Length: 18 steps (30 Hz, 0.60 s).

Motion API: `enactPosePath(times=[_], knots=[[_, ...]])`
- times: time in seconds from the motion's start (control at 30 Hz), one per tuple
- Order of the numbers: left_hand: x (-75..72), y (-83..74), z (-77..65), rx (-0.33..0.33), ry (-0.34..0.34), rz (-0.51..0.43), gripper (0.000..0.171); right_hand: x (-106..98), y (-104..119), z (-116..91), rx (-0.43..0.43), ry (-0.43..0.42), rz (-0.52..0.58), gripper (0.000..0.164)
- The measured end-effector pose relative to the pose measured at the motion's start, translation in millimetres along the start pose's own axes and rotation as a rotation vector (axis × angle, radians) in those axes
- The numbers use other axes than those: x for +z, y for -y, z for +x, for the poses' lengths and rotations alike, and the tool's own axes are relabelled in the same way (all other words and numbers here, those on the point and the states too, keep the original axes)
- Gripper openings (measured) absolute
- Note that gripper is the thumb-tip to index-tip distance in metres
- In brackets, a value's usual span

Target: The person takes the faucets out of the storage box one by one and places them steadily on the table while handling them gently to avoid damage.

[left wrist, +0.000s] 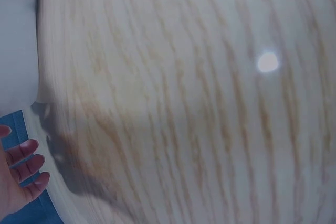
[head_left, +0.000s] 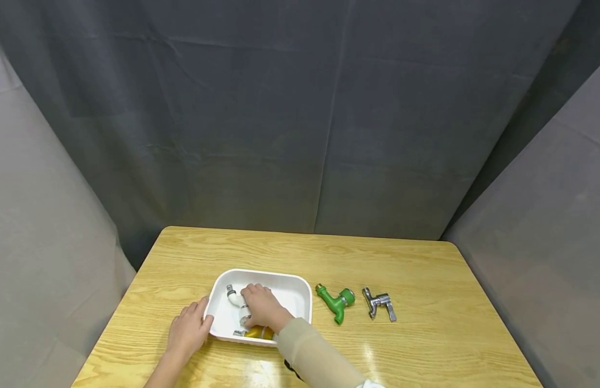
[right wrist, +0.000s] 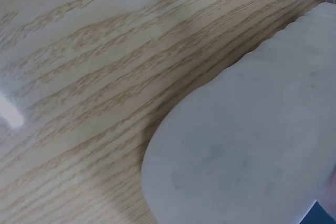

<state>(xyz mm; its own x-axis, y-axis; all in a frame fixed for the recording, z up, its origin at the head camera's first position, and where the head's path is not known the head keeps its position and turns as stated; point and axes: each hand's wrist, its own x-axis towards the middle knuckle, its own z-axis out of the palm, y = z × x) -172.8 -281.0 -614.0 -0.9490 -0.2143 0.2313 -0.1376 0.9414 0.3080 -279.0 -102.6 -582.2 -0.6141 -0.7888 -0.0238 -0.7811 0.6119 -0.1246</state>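
A white tray [head_left: 296,307] on the table holds a white faucet [head_left: 237,299] and a yellow-gold faucet [head_left: 255,332]. Reaching in over the near right side, my right hand [head_left: 262,306] holds the white faucet by its body, partly covering it. The yellow-gold faucet lies along the near wall, its right end hidden behind that wrist. My left hand [head_left: 188,328] is at the tray's left end, fingertips and thumb right at the rim. Its fingers [left wrist: 32,167] show spread and slightly bent in the left wrist view. The right wrist view shows mostly the tray's outer wall [right wrist: 247,129].
A green faucet [head_left: 337,303] lies on the wooden table [head_left: 426,345] just right of the tray. Farther right is a chrome faucet [head_left: 379,303] with a lever handle. A dark grey curtain [head_left: 241,134] hangs behind, with lighter cloth on both sides.
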Motion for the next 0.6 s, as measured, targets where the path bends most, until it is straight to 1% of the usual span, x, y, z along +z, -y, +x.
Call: enactPosePath(times=[0.3, 0.6], knots=[[1.4, 0.6, 0.0, 0.0, -0.004, -0.001, 0.045, -1.1, -4.5, -3.0, -0.043, -0.052, 0.018, 0.073], [1.2, 0.8, -0.8, -0.006, -0.002, -0.001, 0.046, -1.9, -9.5, -5.2, -0.083, -0.11, -0.012, 0.079]])
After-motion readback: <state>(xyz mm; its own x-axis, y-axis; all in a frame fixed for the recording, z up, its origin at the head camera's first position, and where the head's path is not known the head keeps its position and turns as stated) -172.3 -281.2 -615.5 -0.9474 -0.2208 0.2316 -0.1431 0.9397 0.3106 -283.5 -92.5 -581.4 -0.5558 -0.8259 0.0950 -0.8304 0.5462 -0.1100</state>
